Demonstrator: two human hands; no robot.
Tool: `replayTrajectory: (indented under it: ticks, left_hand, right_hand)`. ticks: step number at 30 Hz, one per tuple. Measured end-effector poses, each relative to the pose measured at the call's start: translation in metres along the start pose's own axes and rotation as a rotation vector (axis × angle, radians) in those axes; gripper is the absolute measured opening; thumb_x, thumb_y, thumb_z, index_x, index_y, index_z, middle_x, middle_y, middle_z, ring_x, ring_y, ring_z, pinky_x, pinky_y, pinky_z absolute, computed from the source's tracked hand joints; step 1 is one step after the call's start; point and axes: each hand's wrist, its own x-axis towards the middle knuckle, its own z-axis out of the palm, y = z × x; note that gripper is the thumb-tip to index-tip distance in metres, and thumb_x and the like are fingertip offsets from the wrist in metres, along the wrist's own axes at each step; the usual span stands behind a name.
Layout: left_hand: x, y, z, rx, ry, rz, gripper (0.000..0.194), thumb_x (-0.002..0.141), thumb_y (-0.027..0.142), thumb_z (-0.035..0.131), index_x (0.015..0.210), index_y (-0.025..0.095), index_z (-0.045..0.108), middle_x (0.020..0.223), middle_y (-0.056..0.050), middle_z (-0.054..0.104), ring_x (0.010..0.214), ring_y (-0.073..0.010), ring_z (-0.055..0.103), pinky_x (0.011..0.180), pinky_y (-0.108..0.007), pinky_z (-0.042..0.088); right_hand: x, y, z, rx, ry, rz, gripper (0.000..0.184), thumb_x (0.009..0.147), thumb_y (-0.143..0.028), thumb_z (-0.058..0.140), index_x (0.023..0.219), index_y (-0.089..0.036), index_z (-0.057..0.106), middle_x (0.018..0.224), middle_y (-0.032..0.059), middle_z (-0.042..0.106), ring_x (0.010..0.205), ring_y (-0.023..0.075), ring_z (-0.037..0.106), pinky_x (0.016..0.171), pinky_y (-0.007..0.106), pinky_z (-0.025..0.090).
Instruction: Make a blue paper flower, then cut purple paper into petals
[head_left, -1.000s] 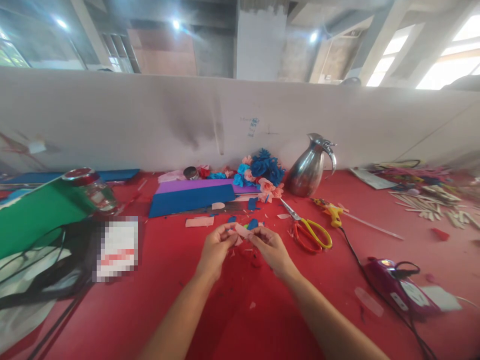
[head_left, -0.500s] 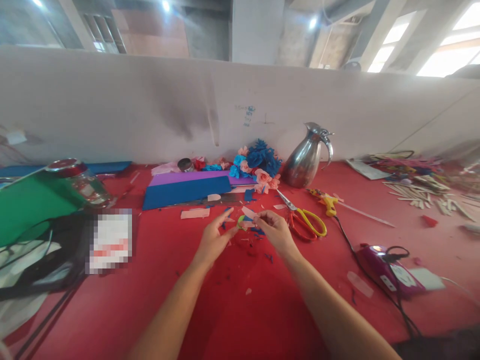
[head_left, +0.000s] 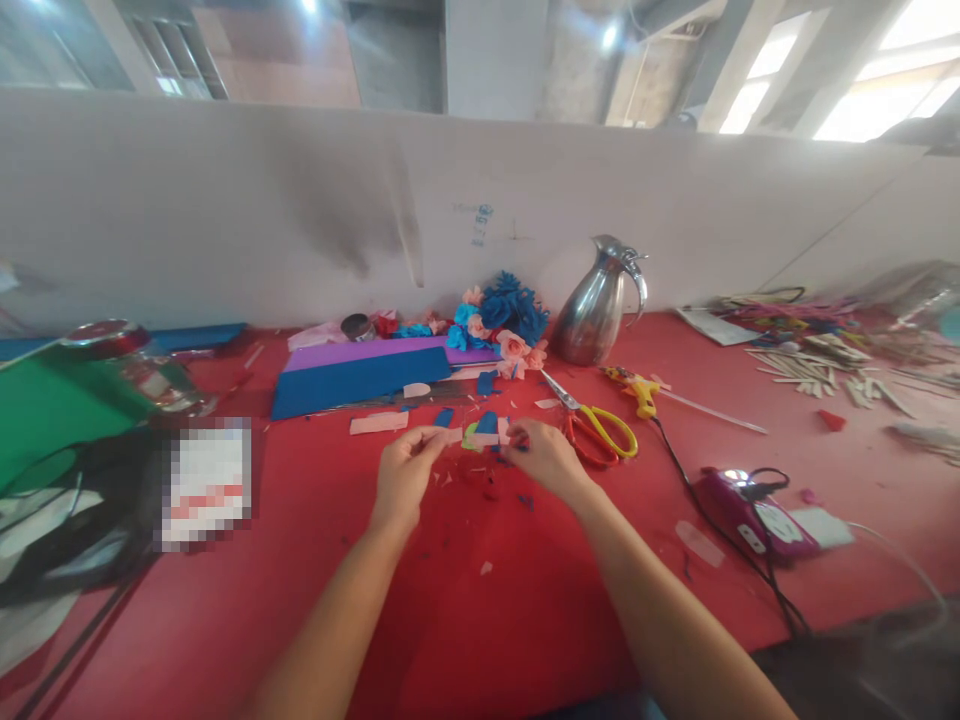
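Note:
My left hand (head_left: 405,470) is closed in a pinch, with a small pink paper piece (head_left: 452,436) poking out from its fingertips. Opposite it, my right hand (head_left: 546,455) pinches another bit of pink paper (head_left: 504,428). Between the two lie a rounded blue paper piece (head_left: 487,423) and a yellow-green item (head_left: 470,436), too small to make out. A pink paper strip (head_left: 379,423) rests beyond my left hand. Scissors (head_left: 596,425) with red and yellow handles lie just past my right hand.
Blue and pink paper flowers (head_left: 514,315) sit at the back beside a metal jug (head_left: 596,305). On the right are a yellow glue gun (head_left: 641,393), its cord, a purple device (head_left: 754,515) and wooden sticks (head_left: 799,370). Blue sheets (head_left: 360,383) and a jar (head_left: 150,370) stand left.
My left hand has gone from open fingers to a pinch on a pink paper piece. The paper my right hand held up has come down lower. The view has shifted slightly.

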Motion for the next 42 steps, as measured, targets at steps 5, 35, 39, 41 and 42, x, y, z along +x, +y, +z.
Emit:
replayTrajectory:
  ticks: [5,35,39,41,42]
  left_hand:
    - [0.011,-0.004,-0.008,-0.221,0.069,-0.099,0.034,0.051,0.041,0.081,0.072,0.016,0.069,0.068,-0.002,0.067,0.069,-0.0146,0.058,0.073,-0.027,0.042]
    - [-0.011,-0.003,0.002,0.709,0.076,0.727,0.023,0.082,0.023,0.06,0.103,0.023,0.069,0.106,-0.009,0.069,0.104,-0.0275,0.055,0.096,-0.046,0.037]
    - [-0.011,-0.005,0.006,0.37,-0.106,0.424,0.017,0.081,0.022,0.057,0.085,0.022,0.074,0.089,-0.005,0.074,0.086,-0.0232,0.064,0.084,-0.039,0.046]
    - [-0.011,-0.005,0.008,0.119,-0.194,0.198,0.017,0.078,0.027,0.061,0.086,0.022,0.076,0.088,-0.006,0.075,0.084,-0.0228,0.065,0.081,-0.036,0.048]
    - [-0.012,-0.004,0.008,0.006,-0.223,0.098,0.018,0.076,0.03,0.065,0.087,0.021,0.076,0.088,-0.006,0.075,0.084,-0.0229,0.066,0.08,-0.036,0.048]
  right_hand:
    - [0.0,0.004,-0.005,-0.228,-0.048,-0.067,0.007,0.073,-0.013,0.065,0.075,-0.019,0.066,0.086,0.0062,0.068,0.089,0.021,0.06,0.079,0.029,0.04]
    - [-0.009,-0.021,0.013,0.611,0.188,-0.256,0.021,0.075,-0.018,0.055,0.095,-0.021,0.059,0.086,0.0031,0.068,0.078,0.0176,0.064,0.076,0.033,0.05]
    - [-0.018,-0.033,0.013,0.825,0.09,-0.321,0.027,0.078,-0.022,0.061,0.104,-0.023,0.057,0.095,0.0034,0.065,0.084,0.0161,0.063,0.079,0.032,0.051]
    - [-0.021,-0.035,0.012,0.956,-0.005,-0.308,0.039,0.076,-0.025,0.066,0.112,-0.026,0.053,0.102,0.0033,0.062,0.086,0.0154,0.062,0.075,0.03,0.052]
    - [-0.021,-0.036,0.011,0.998,-0.059,-0.287,0.045,0.074,-0.026,0.068,0.116,-0.027,0.052,0.101,0.0028,0.061,0.085,0.0153,0.061,0.072,0.029,0.053]
